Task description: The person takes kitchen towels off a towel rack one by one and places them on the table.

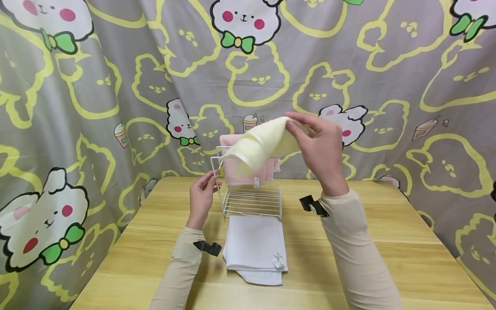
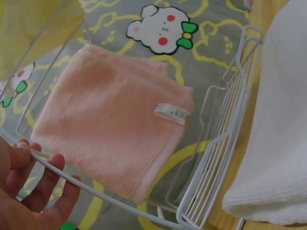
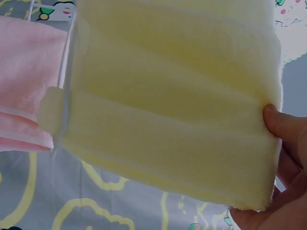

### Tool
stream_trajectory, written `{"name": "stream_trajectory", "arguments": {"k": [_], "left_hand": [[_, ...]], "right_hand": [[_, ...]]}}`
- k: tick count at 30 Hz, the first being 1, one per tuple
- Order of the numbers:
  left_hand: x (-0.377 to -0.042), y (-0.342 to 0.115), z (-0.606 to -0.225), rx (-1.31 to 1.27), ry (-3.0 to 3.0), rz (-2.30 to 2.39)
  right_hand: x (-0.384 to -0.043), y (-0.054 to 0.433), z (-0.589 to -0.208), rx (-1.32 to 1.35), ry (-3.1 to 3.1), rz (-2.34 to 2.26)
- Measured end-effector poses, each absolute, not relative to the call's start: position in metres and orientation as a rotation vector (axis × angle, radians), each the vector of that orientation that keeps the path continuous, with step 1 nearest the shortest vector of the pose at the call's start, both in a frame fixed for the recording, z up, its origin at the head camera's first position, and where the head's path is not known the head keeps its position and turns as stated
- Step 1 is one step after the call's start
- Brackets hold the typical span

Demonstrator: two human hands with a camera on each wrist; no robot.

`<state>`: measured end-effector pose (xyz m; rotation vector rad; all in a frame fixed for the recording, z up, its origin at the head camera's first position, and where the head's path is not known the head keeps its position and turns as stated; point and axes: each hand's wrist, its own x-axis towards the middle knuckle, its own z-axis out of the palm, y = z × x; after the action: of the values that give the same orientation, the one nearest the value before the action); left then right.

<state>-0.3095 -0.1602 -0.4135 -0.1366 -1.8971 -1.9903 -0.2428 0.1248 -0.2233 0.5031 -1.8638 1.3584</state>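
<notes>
A white wire rack (image 1: 252,215) stands on the wooden table. My left hand (image 1: 202,193) holds its left side, with thumb and fingers about the wire (image 2: 110,197) in the left wrist view. A folded pink towel (image 1: 248,172) with a small white label hangs at the rack's upper part. My right hand (image 1: 319,144) pinches the edge of a yellow towel (image 3: 168,110) and holds it up in front of the pink one. The yellow towel's far end reaches the rack's upper wire; whether it rests there I cannot tell.
Folded white towels (image 1: 253,245) lie stacked on the table (image 1: 155,254) just in front of the rack, with a label near one corner. A grey patterned curtain (image 1: 263,82) hangs behind the table and along both sides.
</notes>
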Motion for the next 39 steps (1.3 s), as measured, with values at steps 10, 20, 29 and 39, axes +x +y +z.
{"name": "stream_trajectory", "arguments": {"k": [10,20,29,39], "left_hand": [[-0.309,-0.16,-0.414,-0.116,-1.907,-1.98],[-0.31,-0.16,-0.412,-0.131,-1.912,-1.97],[-0.31,-0.16,-0.412,-0.138,-1.915,-1.97],[-0.308,-0.16,-0.412,-0.117,-1.92,-1.976]], "right_hand": [[-0.221,0.136,-0.23,0.589,-1.731,1.395],[-0.199,0.151,-0.238,0.55,-1.667,1.425],[-0.187,0.171,-0.262,0.353,-1.836,1.241],[-0.178,0.194,-0.289,0.409,-1.933,1.023]]}}
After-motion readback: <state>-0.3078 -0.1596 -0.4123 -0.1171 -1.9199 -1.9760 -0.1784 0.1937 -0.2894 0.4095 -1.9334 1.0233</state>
